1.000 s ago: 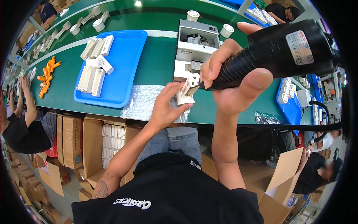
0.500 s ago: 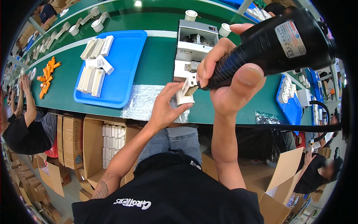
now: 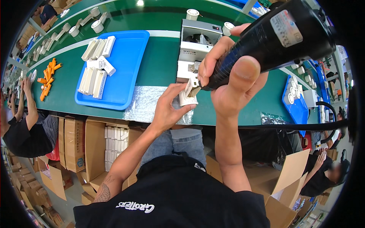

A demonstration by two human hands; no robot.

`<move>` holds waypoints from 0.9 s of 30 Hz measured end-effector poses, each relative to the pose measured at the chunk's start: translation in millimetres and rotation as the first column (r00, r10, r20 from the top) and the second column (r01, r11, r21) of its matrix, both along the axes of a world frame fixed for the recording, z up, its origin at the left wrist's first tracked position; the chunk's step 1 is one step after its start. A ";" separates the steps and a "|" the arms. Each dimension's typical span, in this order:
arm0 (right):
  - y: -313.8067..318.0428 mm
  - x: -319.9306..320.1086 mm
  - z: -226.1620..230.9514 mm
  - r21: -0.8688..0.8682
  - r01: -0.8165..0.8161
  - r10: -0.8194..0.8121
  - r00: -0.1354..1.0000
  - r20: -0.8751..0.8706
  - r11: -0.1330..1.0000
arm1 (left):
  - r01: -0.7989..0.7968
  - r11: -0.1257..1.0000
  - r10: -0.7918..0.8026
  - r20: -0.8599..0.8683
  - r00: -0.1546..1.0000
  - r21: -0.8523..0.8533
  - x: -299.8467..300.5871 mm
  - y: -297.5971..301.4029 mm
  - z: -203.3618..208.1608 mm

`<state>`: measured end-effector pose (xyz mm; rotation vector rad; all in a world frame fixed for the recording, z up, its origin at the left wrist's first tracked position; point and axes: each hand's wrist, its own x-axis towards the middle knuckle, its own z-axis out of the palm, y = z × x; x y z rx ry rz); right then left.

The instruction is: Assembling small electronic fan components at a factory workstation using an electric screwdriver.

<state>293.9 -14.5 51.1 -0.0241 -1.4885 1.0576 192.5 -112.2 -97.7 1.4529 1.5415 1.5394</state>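
My right hand [image 3: 236, 85] is wrapped round a black electric screwdriver [image 3: 266, 40], held slanting with its nose down to the left. Its narrow end is at a white plastic housing [image 3: 189, 98]; the bit itself is hidden. Thumb and fingers of my left hand [image 3: 167, 108] grip this housing near the table's front edge. Just beyond it stands a grey and white screw feeder [image 3: 190, 55], partly covered by my right hand.
Left of the feeder, a blue tray [image 3: 138, 57] holds several white housings [image 3: 93, 81]. Orange pieces [image 3: 47, 78] lie farther left, near a co-worker's hands [image 3: 27, 89]. White round parts [image 3: 192, 14] stand behind the feeder. Another blue tray [image 3: 298, 114] is at right. Cardboard boxes [image 3: 74, 142] stand below the table.
The screwdriver and my right hand have shifted slightly left, and the screwdriver's rear end has moved up a little. My left hand keeps its grip on the housing.
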 end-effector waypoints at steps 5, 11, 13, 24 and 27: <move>-2.5 -1.9 -1.6 -0.045 0.024 -0.023 1.000 0.013 0.999 | 0.000 1.000 0.000 -0.028 1.000 0.007 -0.4 -0.3 0.2; 0.1 41.1 35.9 -0.150 -0.184 0.203 0.971 0.123 0.971 | -0.048 0.998 0.050 -0.067 0.996 0.030 2.3 -0.1 -8.6; 10.9 50.9 51.7 -0.032 -0.073 0.075 0.996 0.050 0.997 | -0.055 0.998 0.056 -0.057 0.997 0.015 4.0 1.0 -11.4; 55.2 -4.6 14.4 0.149 0.028 -0.022 0.999 -0.042 0.989 | -0.047 0.999 0.048 -0.039 0.998 0.014 1.0 3.4 -15.0; 54.1 -5.0 17.1 0.150 0.018 -0.015 1.000 -0.015 0.989 | -0.039 0.999 0.039 -0.027 0.999 0.015 1.0 2.4 -12.3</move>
